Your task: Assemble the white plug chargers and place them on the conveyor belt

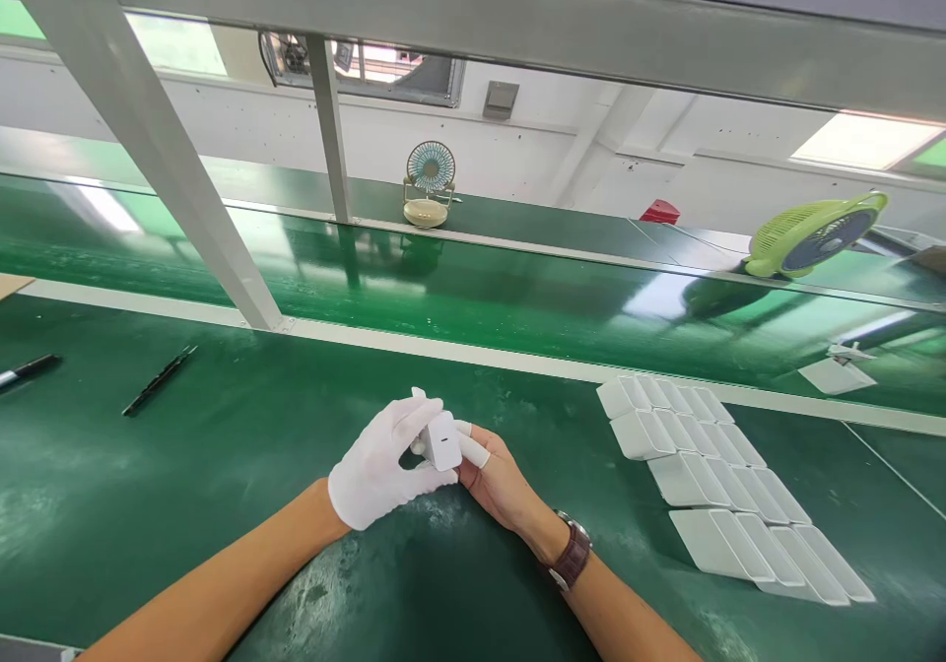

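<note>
1. Two hands met over the green bench mat (222, 504), sharing one small white block-shaped part (443, 440) between them.
2. The left hand (384, 470), in a white glove, curled around the part from the left, its gloved fingers (414, 416) pressing the upper left edge and the thumb tucked below; it was clenched on the part, not loose.
3. The right hand (503, 485), bare but for white cots on the fingertips (477, 455), pinched the part's right side, a brown-strapped watch (573, 559) on its wrist.
4. The part sat just above the mat, between both sets of fingers, touching each. Its flat face tilted up toward the camera, and its long axis ran roughly up and away from the person, leaning slightly left.
5. Neither hand was clearly nearer; the part lay at their meeting point, a little more enclosed by the left.
6. Well to the right lay rows of white housings (716, 485), overlapping like tiles, apart from both hands.
7. Far left lay a pen (30, 368) and a thin black tool (159, 379), and two small fans (430, 184) stood beyond the shiny conveyor belt (473, 288).
</note>
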The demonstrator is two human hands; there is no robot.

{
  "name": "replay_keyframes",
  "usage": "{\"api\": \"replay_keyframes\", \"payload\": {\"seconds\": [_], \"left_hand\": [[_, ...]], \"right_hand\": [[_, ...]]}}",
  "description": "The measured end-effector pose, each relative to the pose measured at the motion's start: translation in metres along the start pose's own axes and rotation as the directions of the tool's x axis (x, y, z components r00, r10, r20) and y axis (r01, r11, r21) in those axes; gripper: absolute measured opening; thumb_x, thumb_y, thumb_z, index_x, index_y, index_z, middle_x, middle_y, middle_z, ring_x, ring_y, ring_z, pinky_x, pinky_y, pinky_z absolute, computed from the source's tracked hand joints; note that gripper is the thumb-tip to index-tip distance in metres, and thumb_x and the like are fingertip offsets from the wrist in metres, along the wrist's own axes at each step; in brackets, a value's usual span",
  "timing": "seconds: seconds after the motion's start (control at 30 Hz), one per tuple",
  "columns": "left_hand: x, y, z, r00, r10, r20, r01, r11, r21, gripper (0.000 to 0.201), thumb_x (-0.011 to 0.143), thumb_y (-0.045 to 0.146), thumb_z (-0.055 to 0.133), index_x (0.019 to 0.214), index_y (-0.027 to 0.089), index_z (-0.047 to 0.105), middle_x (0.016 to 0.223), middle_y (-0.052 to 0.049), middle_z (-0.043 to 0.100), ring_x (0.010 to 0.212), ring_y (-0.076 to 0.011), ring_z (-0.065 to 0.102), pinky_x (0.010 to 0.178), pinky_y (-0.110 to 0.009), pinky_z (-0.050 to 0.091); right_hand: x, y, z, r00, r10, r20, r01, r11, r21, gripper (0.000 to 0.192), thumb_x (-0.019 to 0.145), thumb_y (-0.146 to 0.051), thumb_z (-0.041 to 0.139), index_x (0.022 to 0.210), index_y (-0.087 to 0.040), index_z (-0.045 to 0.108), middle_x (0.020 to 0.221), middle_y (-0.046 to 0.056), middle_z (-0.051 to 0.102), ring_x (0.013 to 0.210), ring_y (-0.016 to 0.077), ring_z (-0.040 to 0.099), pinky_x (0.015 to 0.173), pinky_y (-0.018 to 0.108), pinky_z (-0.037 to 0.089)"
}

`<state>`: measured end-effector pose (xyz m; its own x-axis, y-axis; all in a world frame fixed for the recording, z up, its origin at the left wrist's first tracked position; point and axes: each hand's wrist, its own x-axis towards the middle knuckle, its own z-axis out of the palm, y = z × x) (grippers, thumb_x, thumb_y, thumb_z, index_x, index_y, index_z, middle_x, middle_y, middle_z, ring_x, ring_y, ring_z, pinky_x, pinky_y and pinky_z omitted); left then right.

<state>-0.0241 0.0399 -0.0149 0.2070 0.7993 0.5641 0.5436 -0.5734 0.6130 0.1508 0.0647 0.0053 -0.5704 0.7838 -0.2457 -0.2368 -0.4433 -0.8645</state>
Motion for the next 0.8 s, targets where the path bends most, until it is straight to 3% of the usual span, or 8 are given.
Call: {"api": "replay_keyframes", "payload": {"seconds": [0.17, 0.37, 0.57, 0.8], "left_hand": [[0.007, 0.006, -0.003, 0.997, 0.057, -0.042, -0.058, 0.998, -0.013, 0.059, 0.08, 0.017, 0.067, 0.134, 0.026, 0.044, 0.123, -0.011, 0.061, 0.115, -0.0263, 0.063, 0.095, -0.044, 0.056], [0.013, 0.01, 0.001, 0.987, 0.087, -0.136, -0.085, 0.996, 0.02, 0.054, 0.08, 0.014, 0.064, 0.129, 0.024, 0.046, 0.118, -0.009, 0.064, 0.111, -0.0243, 0.066, 0.093, -0.043, 0.058], [0.013, 0.011, 0.001, 0.989, 0.06, -0.138, -0.054, 0.998, 0.045, 0.05, 0.08, 0.016, 0.064, 0.127, 0.024, 0.047, 0.118, -0.01, 0.065, 0.111, -0.025, 0.066, 0.093, -0.043, 0.058], [0.016, 0.011, 0.004, 0.978, 0.116, -0.172, -0.105, 0.992, 0.07, 0.05, 0.08, 0.015, 0.064, 0.126, 0.023, 0.047, 0.113, -0.009, 0.066, 0.107, -0.0233, 0.068, 0.089, -0.04, 0.06]], "right_hand": [[0.001, 0.006, -0.007, 0.997, -0.058, -0.049, 0.059, 0.998, 0.032, 0.033, 0.082, -0.044, 0.072, 0.106, -0.021, 0.072, 0.085, 0.004, 0.073, 0.075, 0.0185, 0.066, 0.068, 0.032, 0.054], [0.002, 0.01, -0.011, 0.991, -0.098, -0.086, 0.105, 0.991, 0.084, 0.023, 0.08, -0.039, 0.077, 0.091, -0.02, 0.072, 0.081, 0.001, 0.07, 0.067, 0.014, 0.062, 0.068, 0.031, 0.053], [0.001, 0.008, -0.01, 0.991, -0.106, -0.086, 0.114, 0.989, 0.096, 0.025, 0.08, -0.038, 0.077, 0.097, -0.02, 0.073, 0.084, 0.002, 0.071, 0.069, 0.0154, 0.064, 0.07, 0.033, 0.055], [0.002, 0.008, -0.012, 0.994, -0.089, -0.064, 0.096, 0.989, 0.111, 0.027, 0.079, -0.037, 0.077, 0.098, -0.017, 0.073, 0.08, 0.002, 0.072, 0.066, 0.0144, 0.064, 0.068, 0.031, 0.056]]}}
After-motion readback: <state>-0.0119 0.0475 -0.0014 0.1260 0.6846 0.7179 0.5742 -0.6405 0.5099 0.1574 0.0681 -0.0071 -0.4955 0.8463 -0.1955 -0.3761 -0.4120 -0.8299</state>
